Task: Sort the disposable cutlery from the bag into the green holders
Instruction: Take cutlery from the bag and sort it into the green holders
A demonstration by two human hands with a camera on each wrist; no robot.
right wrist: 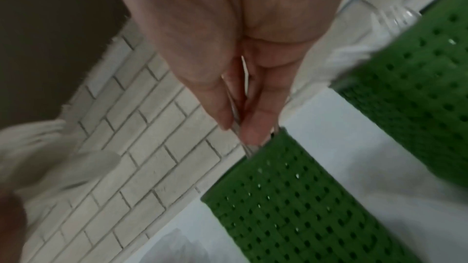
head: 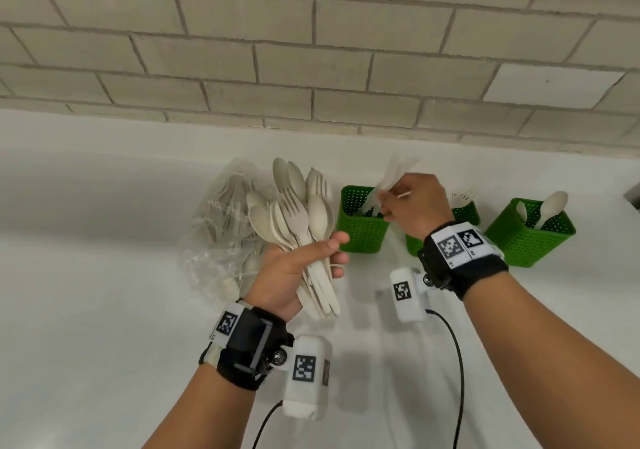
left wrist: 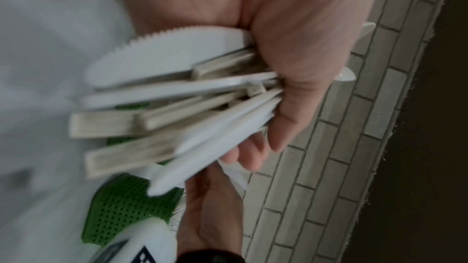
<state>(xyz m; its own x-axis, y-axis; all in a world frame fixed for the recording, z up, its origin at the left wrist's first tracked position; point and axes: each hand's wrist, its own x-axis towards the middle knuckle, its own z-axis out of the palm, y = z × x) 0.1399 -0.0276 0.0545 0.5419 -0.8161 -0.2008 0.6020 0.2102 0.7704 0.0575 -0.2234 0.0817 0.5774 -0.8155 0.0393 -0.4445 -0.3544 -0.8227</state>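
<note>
Head view: the left hand (head: 294,268) grips a fanned bundle of beige spoons and forks (head: 294,220), heads toward 12 o'clock. At 3 o'clock of it, the right hand (head: 414,202) pinches a blurred white piece (head: 394,174) over the perforated green holder (head: 362,226).

Left wrist view: serrated knife blades (left wrist: 162,57) point toward 9 o'clock.

Right wrist view: fingers (right wrist: 255,125) pinch a thin utensil just above the holder's rim.

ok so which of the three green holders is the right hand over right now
The leftmost green holder, next to the bag. The right hand pinches pale cutlery over it; the middle holder and right holder stand beyond the wrist.

No legible text or nos.; only coded b/w squares on wrist bands (head: 456,244).
</note>
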